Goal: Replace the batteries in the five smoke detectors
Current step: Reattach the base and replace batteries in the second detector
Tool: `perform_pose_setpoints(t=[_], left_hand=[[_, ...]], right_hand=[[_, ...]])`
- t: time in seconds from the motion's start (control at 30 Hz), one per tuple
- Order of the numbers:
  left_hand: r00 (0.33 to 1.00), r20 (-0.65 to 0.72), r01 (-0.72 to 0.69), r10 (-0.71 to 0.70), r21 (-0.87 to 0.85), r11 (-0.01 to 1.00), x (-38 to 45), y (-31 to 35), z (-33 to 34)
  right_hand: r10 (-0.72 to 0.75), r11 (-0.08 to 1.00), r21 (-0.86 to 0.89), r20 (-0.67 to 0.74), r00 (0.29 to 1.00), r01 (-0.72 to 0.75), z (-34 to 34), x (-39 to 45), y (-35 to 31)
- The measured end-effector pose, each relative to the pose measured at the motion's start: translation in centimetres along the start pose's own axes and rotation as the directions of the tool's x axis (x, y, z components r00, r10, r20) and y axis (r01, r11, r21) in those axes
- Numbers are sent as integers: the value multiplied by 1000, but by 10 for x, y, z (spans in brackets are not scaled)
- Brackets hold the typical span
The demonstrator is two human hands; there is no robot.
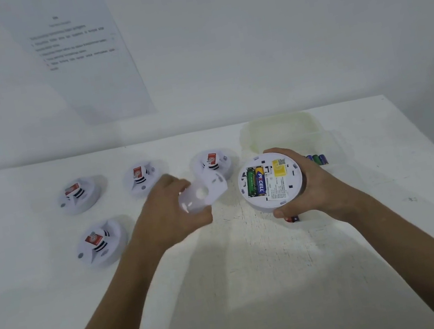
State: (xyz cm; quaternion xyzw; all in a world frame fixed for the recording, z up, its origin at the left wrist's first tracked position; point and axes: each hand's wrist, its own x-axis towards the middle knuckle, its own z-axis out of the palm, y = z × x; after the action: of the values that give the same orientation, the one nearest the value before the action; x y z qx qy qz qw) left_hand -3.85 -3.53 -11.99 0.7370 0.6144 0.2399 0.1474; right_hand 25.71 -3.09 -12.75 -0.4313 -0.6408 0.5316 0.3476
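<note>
My right hand (313, 185) grips a white round smoke detector (271, 183) turned back-side up above the table. Its open compartment shows two batteries (256, 181), one green and one blue-yellow. My left hand (172, 212) holds the detector's white round back cover (203, 192), blurred, just left of the detector. Several other white detectors lie face up on the table: three in a back row (78, 196) (141, 177) (214, 163) and one nearer at the left (100, 243).
A clear plastic container (282, 131) stands at the back right, with loose batteries (316, 159) beside it behind my right hand. A red battery (292, 219) lies under my right hand. A printed sheet (81, 57) hangs on the wall. White table (244, 275).
</note>
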Motion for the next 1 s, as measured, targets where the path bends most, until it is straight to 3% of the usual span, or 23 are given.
perform_pose_setpoints(t=[0.17,0.33,0.43,1.0], left_hand=[[988,-40,-152,150,-47,987,9,40,-33],[963,99,-238,251,-129,963,10,72,-31],[952,173,-231,254,-144,962,12,79,-26],[934,286,-157,216,-215,964,15,77,-20]], right_hand=[[-33,999,6,24,999,32,9,6,-5],[-68,998,-14,23,997,69,15,9,-12],[-83,996,-37,24,996,84,17,9,-14],[-81,997,-8,56,995,81,13,2,-15]])
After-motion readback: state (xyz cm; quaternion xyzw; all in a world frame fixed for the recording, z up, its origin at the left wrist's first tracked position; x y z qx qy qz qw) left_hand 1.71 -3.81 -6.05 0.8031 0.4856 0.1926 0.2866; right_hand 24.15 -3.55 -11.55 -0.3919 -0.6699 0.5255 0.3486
